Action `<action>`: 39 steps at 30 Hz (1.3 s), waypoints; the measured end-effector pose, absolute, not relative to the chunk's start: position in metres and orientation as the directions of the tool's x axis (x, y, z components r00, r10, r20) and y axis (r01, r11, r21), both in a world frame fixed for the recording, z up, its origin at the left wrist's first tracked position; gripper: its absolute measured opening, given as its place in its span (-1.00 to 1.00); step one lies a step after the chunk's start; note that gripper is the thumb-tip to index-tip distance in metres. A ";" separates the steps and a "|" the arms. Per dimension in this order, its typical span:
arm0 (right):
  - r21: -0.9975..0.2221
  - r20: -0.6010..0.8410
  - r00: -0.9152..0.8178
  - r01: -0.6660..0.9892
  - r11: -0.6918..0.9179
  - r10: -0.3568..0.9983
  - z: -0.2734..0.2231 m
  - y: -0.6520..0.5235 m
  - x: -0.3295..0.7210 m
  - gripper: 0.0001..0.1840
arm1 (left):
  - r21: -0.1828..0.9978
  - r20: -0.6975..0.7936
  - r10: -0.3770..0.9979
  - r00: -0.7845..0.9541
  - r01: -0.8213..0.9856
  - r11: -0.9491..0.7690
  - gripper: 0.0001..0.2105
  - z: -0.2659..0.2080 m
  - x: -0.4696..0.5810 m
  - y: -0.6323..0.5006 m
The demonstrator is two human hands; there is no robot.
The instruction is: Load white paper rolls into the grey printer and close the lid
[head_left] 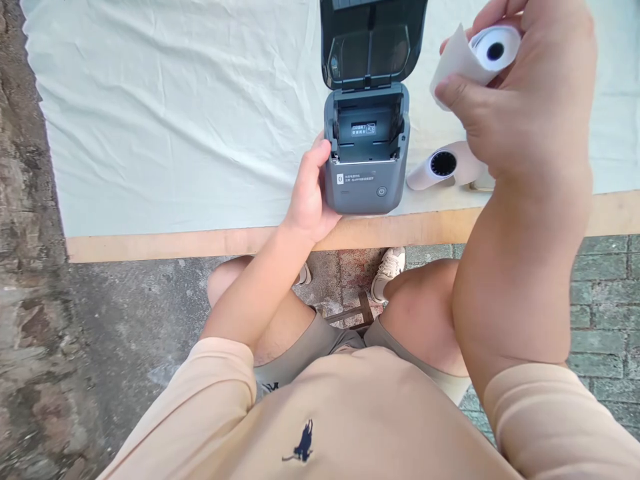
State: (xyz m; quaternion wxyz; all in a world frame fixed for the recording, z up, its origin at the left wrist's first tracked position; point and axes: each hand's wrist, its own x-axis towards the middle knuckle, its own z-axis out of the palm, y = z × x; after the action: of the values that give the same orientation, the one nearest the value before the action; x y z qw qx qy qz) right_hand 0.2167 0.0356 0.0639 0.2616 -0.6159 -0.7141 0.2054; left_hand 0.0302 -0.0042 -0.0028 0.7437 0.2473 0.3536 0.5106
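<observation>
A dark grey label printer (pixel 367 190) stands near the table's front edge, its lid (pixel 373 47) swung up and its paper bay (pixel 367 133) holding no roll. My left hand (pixel 313 197) grips the printer's left side, thumb at the upper edge. Up at the right, my right hand (pixel 520 100) holds a white paper roll (pixel 483 57) with a dark core, a loose flap of paper under the thumb. On the cloth below it lies a second paper roll (pixel 425 175) with a black toothed core, its loose end partly hidden by my right wrist.
A pale cloth (pixel 175 120) covers the table, with a bare wooden front edge (pixel 200 241). A small light-coloured object (pixel 483 181) is partly hidden behind my right forearm. My knees are under the edge; a rough stone wall (pixel 30 333) is at left.
</observation>
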 end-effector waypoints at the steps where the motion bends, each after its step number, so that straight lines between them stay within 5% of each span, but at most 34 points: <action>1: -0.604 0.109 -0.091 0.785 0.139 0.990 0.062 0.036 0.217 -0.66 | 0.733 -0.273 0.935 0.229 -0.580 0.356 -0.63 -0.003 0.030 -0.004; 7: -0.512 -0.186 0.028 0.850 -0.121 0.982 0.056 0.042 0.218 -0.69 | 0.727 -0.250 0.938 0.242 -0.593 0.347 -0.64 -0.002 0.030 -0.005; 15: -0.502 0.065 -0.173 0.845 0.182 0.983 0.097 0.012 0.231 -0.64 | 0.727 -0.320 0.925 0.204 -0.574 0.378 -0.61 -0.001 0.032 -0.002; 20: -0.363 -0.163 -0.460 0.850 0.381 0.873 0.096 0.011 0.236 -0.68 | 0.735 -0.296 0.931 0.212 -0.572 0.364 -0.63 -0.001 0.032 -0.002; 28: -0.274 -0.259 -0.358 0.918 0.287 0.897 0.069 0.027 0.233 -0.68 | 0.728 -0.263 0.940 0.218 -0.594 0.341 -0.66 -0.001 0.033 -0.003; 33: -0.276 -0.198 -0.240 0.944 0.181 0.950 0.088 0.019 0.222 -0.72 | 0.745 -0.277 0.937 0.213 -0.568 0.350 -0.66 -0.001 0.033 -0.002; 39: -0.502 0.036 -0.136 0.854 0.135 0.990 0.106 0.005 0.227 -0.62 | 0.741 -0.267 0.941 0.210 -0.579 0.340 -0.66 -0.001 0.034 -0.001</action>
State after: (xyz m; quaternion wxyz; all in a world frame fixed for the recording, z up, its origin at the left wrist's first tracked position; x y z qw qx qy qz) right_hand 0.2269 0.0053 0.1058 0.1842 -0.6310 -0.7306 0.1847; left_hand 0.0338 -0.0012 -0.0012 0.7359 0.2520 0.3583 0.5164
